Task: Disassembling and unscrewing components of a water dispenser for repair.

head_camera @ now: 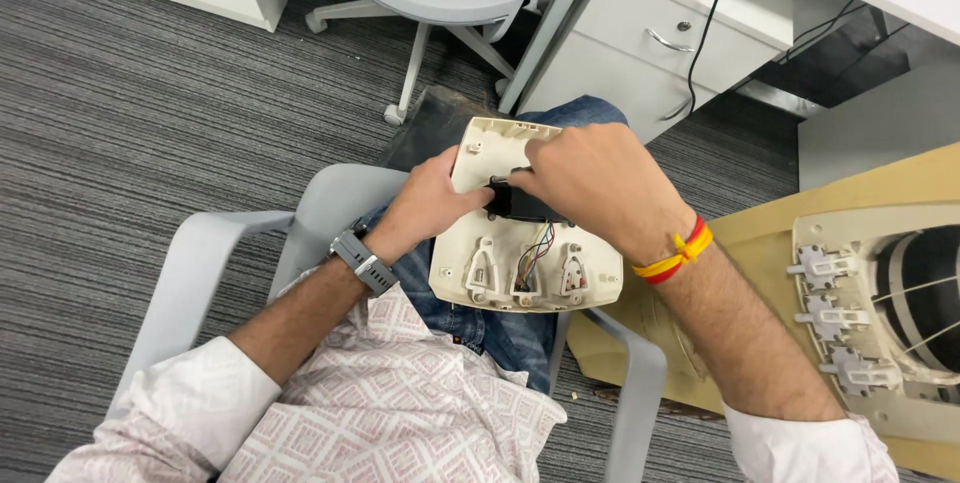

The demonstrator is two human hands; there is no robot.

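Cream plastic housing panel, likely light, stiff and brittle at its clips, is resting on the seated person's lap, best gripped by its rims, while left hand and right hand are pinching its black module above thin coloured wires.

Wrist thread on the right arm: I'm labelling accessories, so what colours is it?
Red and yellow wrist thread, seen in the head view.
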